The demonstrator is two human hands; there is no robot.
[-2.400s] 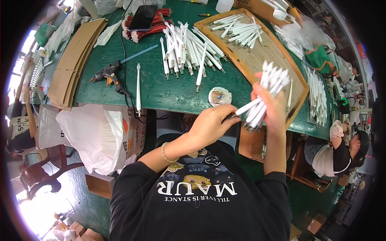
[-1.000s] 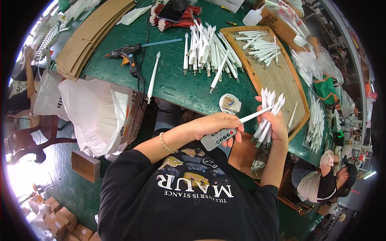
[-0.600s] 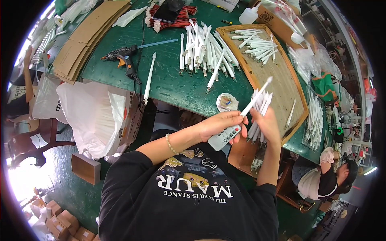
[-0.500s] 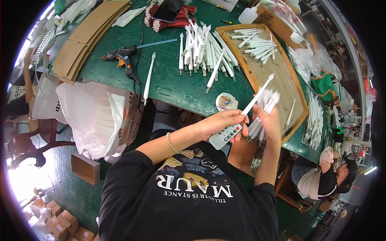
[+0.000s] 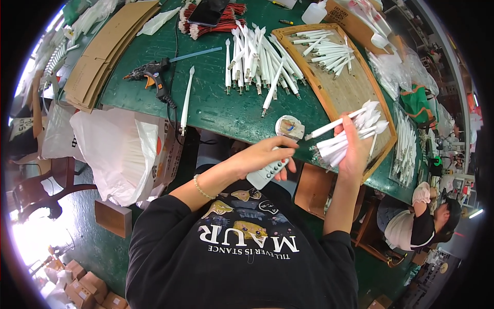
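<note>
My left hand (image 5: pixel 261 156) is curled around a small light-grey remote control (image 5: pixel 260 176) with dark buttons and a red one, in front of my chest. To its right, my right hand (image 5: pixel 354 149) grips a bundle of white LED taper candles (image 5: pixel 337 148), their flame-shaped tips pointing right and up. One candle (image 5: pixel 325 129) in that hand lies apart from the others, above them. Just beyond my hands, a round whitish dish (image 5: pixel 289 127) with small bits in it sits at the table edge. A loose pile of the same candles (image 5: pixel 260 62) lies farther back.
A wooden-framed tray (image 5: pixel 368 87) with more candles stands at the right. Leftward are a single candle (image 5: pixel 188 100), a glue gun (image 5: pixel 154 72) and cardboard sheets (image 5: pixel 105 51). Red wire bundles (image 5: pixel 221 23) lie under a phone (image 5: pixel 208 11). Another person (image 5: pixel 417 221) sits at the right.
My left hand has let go of a single candle and drawn back left with the remote control. That candle is now in my right hand with the bundle, which has tipped to the right.
</note>
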